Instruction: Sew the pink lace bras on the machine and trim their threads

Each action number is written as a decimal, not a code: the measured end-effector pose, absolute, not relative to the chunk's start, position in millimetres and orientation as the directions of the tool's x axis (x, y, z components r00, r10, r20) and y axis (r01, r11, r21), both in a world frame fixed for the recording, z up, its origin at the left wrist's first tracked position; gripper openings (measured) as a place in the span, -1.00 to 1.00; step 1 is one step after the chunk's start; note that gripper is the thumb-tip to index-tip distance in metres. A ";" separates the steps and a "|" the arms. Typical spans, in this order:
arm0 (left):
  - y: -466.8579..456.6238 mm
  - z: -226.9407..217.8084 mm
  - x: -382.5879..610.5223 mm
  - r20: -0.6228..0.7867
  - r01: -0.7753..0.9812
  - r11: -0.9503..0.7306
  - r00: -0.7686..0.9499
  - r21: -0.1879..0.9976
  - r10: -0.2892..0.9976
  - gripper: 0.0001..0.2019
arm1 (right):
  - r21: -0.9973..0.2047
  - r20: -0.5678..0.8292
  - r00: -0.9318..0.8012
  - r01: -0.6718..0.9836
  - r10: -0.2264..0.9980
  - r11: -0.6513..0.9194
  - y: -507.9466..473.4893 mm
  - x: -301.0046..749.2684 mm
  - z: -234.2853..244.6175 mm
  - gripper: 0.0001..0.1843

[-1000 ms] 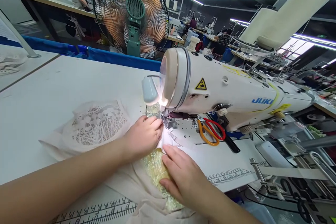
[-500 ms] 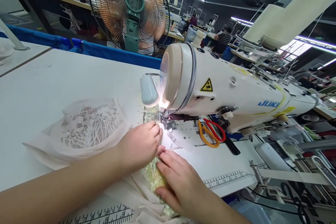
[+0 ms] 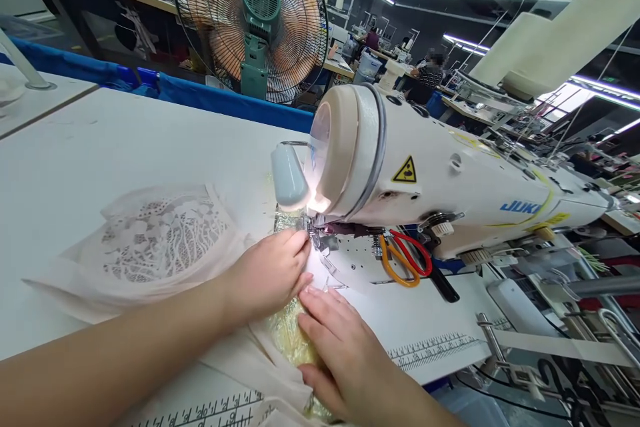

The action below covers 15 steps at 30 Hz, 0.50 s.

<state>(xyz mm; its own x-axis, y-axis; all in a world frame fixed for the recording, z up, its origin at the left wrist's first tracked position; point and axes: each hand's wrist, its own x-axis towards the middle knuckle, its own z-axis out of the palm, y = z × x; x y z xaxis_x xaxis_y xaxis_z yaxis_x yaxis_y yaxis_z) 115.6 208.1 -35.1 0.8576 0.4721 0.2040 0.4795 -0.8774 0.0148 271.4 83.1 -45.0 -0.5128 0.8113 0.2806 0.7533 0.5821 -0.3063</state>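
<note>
A shiny yellowish strip (image 3: 287, 340) runs under the left hand (image 3: 273, 273) towards the presser foot (image 3: 313, 230). That hand's fingers are bunched close together; I cannot tell what they pinch. At its four o'clock, the right hand (image 3: 345, 353) rests on the strip, thumb apart from fingers. Lacy pale fabric (image 3: 165, 240) lies at nine o'clock on the desk (image 3: 150, 140), scissors (image 3: 419, 273) at three, the sewing machine (image 3: 350, 147) at one.

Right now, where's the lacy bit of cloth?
In the head view, the lace panel lies on the white tabletop, left of the left hand and JUKI sewing machine.
</note>
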 end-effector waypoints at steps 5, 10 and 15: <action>203.2 -34.5 112.5 0.176 0.479 -0.873 0.871 -0.093 0.459 -0.74 | -0.305 0.428 -0.428 0.760 0.796 0.574 82.8 273.5 -48.3 -0.61; 200.7 -37.5 111.7 0.189 0.480 -0.870 0.870 -0.117 0.455 -0.71 | -0.337 0.461 -0.333 0.792 0.822 0.510 82.9 274.9 -49.7 -0.66; 201.0 -36.4 110.7 0.176 0.477 -0.871 0.873 -0.115 0.455 -0.68 | -0.338 0.459 -0.354 0.778 0.815 0.529 83.9 273.2 -49.4 -0.67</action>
<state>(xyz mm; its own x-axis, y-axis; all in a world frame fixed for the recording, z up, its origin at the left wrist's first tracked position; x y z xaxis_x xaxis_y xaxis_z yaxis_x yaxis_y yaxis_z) 110.7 201.0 -36.4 0.8730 0.4548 0.1760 0.4771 -0.8713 -0.1150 273.2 83.9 -49.4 -0.3545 0.8145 0.4592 0.7784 0.5292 -0.3378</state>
